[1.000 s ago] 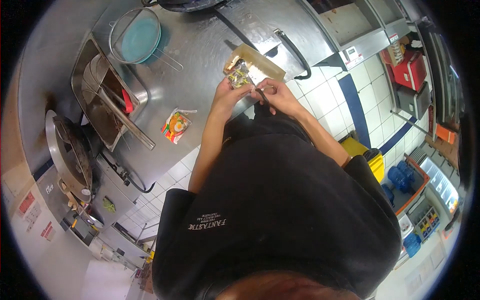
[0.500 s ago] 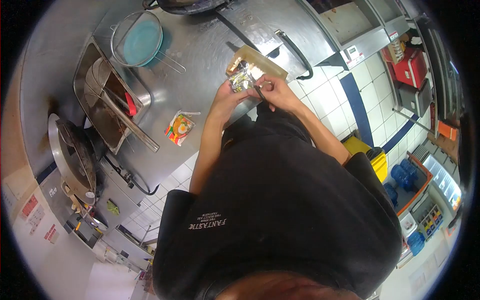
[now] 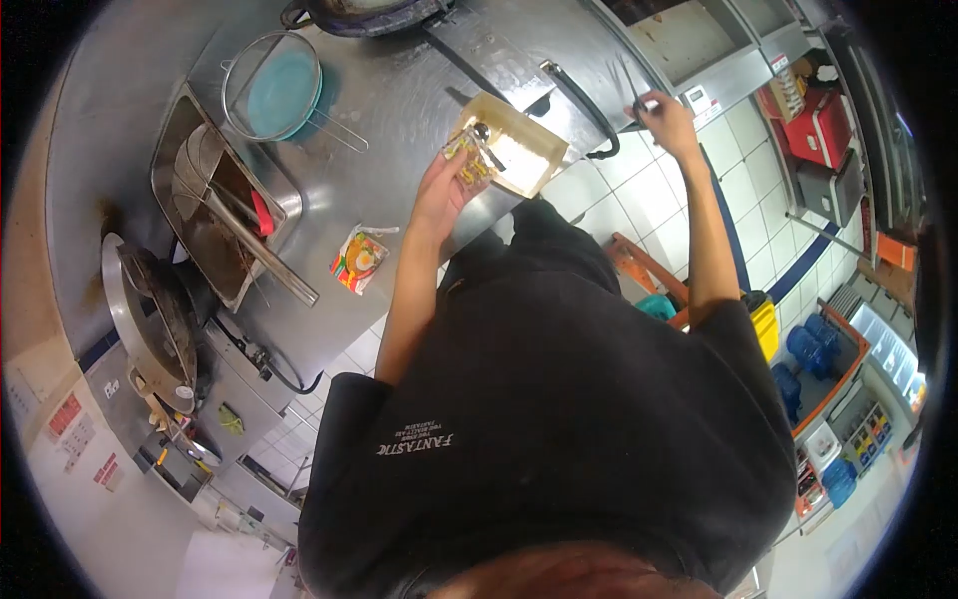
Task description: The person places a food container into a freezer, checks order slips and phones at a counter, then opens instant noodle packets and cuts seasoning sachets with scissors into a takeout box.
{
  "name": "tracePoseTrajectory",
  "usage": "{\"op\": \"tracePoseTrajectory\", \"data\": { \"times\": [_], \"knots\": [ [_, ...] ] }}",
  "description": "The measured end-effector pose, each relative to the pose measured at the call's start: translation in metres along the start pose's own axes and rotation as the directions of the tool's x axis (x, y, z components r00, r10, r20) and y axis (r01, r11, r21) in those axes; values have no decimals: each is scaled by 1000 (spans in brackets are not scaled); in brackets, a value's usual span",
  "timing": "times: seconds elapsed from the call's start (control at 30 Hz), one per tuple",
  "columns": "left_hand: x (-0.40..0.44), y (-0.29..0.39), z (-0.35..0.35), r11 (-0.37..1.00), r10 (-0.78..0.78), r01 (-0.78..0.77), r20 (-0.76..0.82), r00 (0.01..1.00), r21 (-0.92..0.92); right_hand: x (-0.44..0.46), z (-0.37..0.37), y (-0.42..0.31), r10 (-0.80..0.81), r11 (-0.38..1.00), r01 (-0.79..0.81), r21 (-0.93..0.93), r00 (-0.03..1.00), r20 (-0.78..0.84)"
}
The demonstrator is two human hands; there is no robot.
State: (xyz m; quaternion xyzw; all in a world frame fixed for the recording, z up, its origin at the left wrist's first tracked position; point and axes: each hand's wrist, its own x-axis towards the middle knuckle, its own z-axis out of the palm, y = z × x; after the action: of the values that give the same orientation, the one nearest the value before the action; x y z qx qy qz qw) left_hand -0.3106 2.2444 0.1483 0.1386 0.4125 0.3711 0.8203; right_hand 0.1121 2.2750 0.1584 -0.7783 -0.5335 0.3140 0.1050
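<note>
My left hand [image 3: 441, 195] is closed around several small foil sachets [image 3: 472, 168] with yellow-green print. It holds them over the near left corner of a pale yellow rectangular container [image 3: 547, 178]. Inside that container lies a spoon [image 3: 483, 131], partly hidden by the sachets. Off to the right, my right hand [image 3: 667, 125] grips a pair of scissors [image 3: 640, 104], fingers in the handles and blades pointing away, near the counter's right edge. An opened noodle packet [image 3: 359, 262] with a fried-egg picture rests on the steel counter, left of my left forearm.
A wire strainer [image 3: 232, 100] sits over a turquoise bowl [image 3: 284, 95] at the back left. The sink [image 3: 289, 190] holds a red-handled tool and strainers. A wok [image 3: 374, 18] stands at the far edge; a black hose [image 3: 589, 100] curves beside the container.
My right hand has moved away from the sachets, up and to the right, carrying the scissors. My left hand has shifted slightly left, still holding the sachets.
</note>
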Motion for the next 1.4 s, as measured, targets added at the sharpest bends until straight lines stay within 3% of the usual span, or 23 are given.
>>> {"op": "tracePoseTrajectory", "data": {
  "times": [0.13, 0.2, 0.23, 0.27, 0.33, 0.4, 0.47, 0.57, 0.63, 0.67, 0.7, 0.73, 0.8, 0.9, 0.93, 0.97, 1.0, 1.07, 1.13, 1.2, 1.27, 1.33, 1.4],
  "knots": [
    [5, -5, -3, 996, 42, -37, -62, 997, 75, 62, 44, 47, -191, 967, 170, -192, 977, -97],
    [8, -6, -1, 994, 56, -48, -73, 996, 100, 67, 48, 44, -30, 923, 26, 385, 1000, 4],
    [8, -8, 1, 990, 71, -58, -98, 993, 129, 66, 48, 41, -41, 866, 26, 499, 999, 18],
    [7, -9, 3, 985, 87, -67, -123, 989, 156, 61, 44, 40, -42, 868, 23, 496, 999, 27],
    [3, -8, 8, 983, 82, -56, -149, 985, 173, 16, 7, -19, -127, 958, 196, 208, 945, -303],
    [5, -5, 7, 981, 87, -54, -173, 981, 186, -49, -15, -78, -235, 863, 218, 457, 972, -19],
    [5, -5, 3, 974, 82, -49, -142, 986, 222, -113, 14, -142, -320, 778, 123, 616, 921, 221],
    [8, -4, -5, 953, 75, -36, -118, 990, 301, -121, 133, -160, -388, 737, 436, 516, 898, -206],
    [13, -3, -12, 949, 50, -16, -99, 994, 316, -102, 147, -170, -388, 730, 499, 467, 865, -318],
    [13, -2, -17, 943, 20, 8, -82, 996, 333, -98, 145, -171, -289, 769, 258, 585, 956, -42],
    [14, 0, -18, 942, 24, 6, -85, 996, 334, -94, 140, -176, -189, 781, -7, 625, 950, 247],
    [15, 2, -18, 899, 62, -9, -108, 992, 437, -88, 146, -173, -192, 781, -4, 625, 950, 247],
    [14, -1, -19, 847, 101, -19, -126, 987, 531, -80, 166, -155, -260, 843, 248, 478, 965, -41],
    [14, 9, -12, 723, 230, -87, -120, 966, 686, -73, 179, -142, -194, 848, 247, 469, 968, -158],
    [8, 15, -6, 541, 310, -60, -132, 942, 839, -81, 168, -151, -200, 845, 254, 470, 966, -164],
    [5, 21, 1, 332, 390, -14, -124, 912, 943, -91, 155, -157, -134, 830, 141, 540, 990, -52],
    [9, 21, 2, 330, 395, -19, -119, 911, 944, -103, 142, -164, -70, 805, 17, 594, 995, 67],
    [20, 14, -2, 173, 527, -139, 28, 850, 975, -119, 140, -161, -89, 800, 5, 600, 990, 110],
    [30, 16, -3, 126, 493, -163, 81, 866, 979, -131, 160, -142, -345, 812, 237, 533, 932, 111],
    [36, 19, 0, 79, 451, -193, 138, 882, 978, -137, 191, -135, -404, 821, 308, 480, 908, 108],
    [38, 27, 7, -16, 461, -226, 208, 863, 974, -134, 227, -141, -579, 795, 531, 292, 808, 108],
    [42, 30, 12, -11, 409, -232, 216, 887, 973, -117, 275, -148, -592, 801, 558, 215, 792, 147],
    [45, 28, 14, -117, 415, -263, 288, 863, 958, -117, 285, -158, -603, 798, 587, 138, 775, 190]
  ]
}}
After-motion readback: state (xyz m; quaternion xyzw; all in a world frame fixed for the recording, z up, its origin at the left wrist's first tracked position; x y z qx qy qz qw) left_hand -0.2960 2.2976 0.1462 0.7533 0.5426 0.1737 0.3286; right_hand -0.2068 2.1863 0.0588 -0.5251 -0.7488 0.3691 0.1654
